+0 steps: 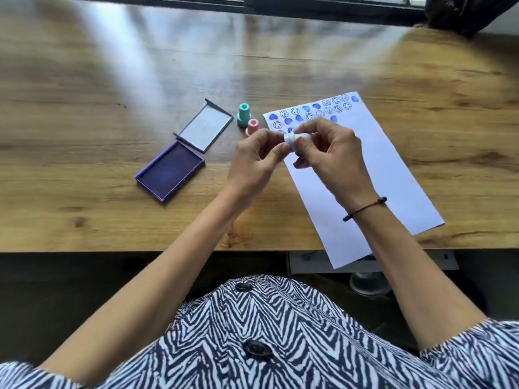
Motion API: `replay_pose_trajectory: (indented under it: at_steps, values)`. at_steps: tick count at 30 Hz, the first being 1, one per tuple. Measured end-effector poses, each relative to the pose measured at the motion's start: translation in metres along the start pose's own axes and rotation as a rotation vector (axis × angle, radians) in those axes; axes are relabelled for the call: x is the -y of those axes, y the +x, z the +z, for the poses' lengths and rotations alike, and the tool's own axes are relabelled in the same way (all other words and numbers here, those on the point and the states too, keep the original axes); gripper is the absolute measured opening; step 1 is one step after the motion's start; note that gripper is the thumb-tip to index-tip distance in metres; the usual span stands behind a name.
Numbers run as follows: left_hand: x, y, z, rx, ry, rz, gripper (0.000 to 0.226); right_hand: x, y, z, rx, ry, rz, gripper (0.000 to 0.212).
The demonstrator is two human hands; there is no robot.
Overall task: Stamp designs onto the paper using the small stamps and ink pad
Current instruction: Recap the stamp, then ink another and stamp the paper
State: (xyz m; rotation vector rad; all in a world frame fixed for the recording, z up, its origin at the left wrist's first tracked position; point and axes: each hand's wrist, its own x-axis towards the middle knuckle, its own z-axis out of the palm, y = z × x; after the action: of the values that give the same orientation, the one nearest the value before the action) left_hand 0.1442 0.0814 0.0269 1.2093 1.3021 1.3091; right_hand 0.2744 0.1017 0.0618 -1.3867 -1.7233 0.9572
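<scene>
A small white stamp (pixel 292 138) was held above the near-left part of the printed rows, pinched between both hands just over the left edge of the paper (pixel 393 175). The left hand (pixel 257 161) was curled, its thumb and forefinger closed on the stamp's left end; the right hand (pixel 328 153) was likewise closed around the stamp's other end, with the remaining fingers bent loosely inward. A dark cord bracelet (pixel 365 208) was worn on the right wrist. The paper was laid at a slant on the table (pixel 84 122), its far end covered with rows of blue hearts and smiley faces (pixel 311 112), while the larger near part was left blank; its near corner was seen to overhang the table's front edge. Just left of the paper, a teal stamp (pixel 243 115) and a pink stamp (pixel 252 127) were stood upright, close beside each other, the pink one partly hidden behind the left hand. Further left, the ink pad (pixel 170 171) was laid open, its dark purple surface exposed, with its grey lid (pixel 205 127) set beside its far end. Wide bare wood was left to the left of the pad, beyond the stamps and to the right of the paper.
</scene>
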Motion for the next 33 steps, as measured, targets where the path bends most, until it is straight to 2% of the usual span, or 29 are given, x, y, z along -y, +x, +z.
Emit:
replay_pose_trajectory:
  at_steps: [5,9,11,15,19,21,26,28,29,32,33]
  values:
    - [0.011,-0.013,-0.025,-0.021,0.274,-0.032,0.016,0.0,0.002,0.021,0.138,-0.166,-0.047,0.011]
    - [0.016,-0.018,-0.034,-0.09,0.459,-0.028,0.024,-0.004,0.011,0.037,0.211,-0.504,-0.172,0.016]
    - [0.015,-0.02,-0.034,-0.14,0.462,-0.055,0.026,-0.007,0.011,0.043,0.233,-0.646,-0.243,0.018]
    - [0.013,-0.024,-0.039,-0.191,0.414,-0.082,0.026,-0.008,0.012,0.049,0.251,-0.742,-0.329,0.023]
    - [0.008,-0.026,-0.044,-0.255,0.342,-0.125,0.025,0.009,0.032,0.047,0.095,-0.689,-0.313,0.043]
    - [0.007,-0.025,-0.045,-0.273,0.303,-0.148,0.024,0.016,0.049,0.051,0.062,-0.695,-0.311,0.042]
    - [0.003,-0.025,-0.054,-0.333,0.195,-0.155,0.021,0.02,0.063,0.07,0.219,-0.796,-0.259,0.027]
    - [0.002,-0.026,-0.061,-0.368,0.134,-0.166,0.021,0.022,0.063,0.071,0.19,-0.727,-0.229,0.019]
    - [0.002,-0.026,-0.065,-0.383,0.085,-0.18,0.021,0.024,0.062,0.071,0.181,-0.617,-0.202,0.017]
    - [0.001,-0.028,-0.075,-0.394,-0.069,-0.214,0.025,0.035,0.05,0.073,0.305,-0.063,-0.027,0.003]
    - [0.0,-0.029,-0.078,-0.392,-0.101,-0.208,0.023,0.037,0.044,0.076,0.35,0.06,0.002,0.008]
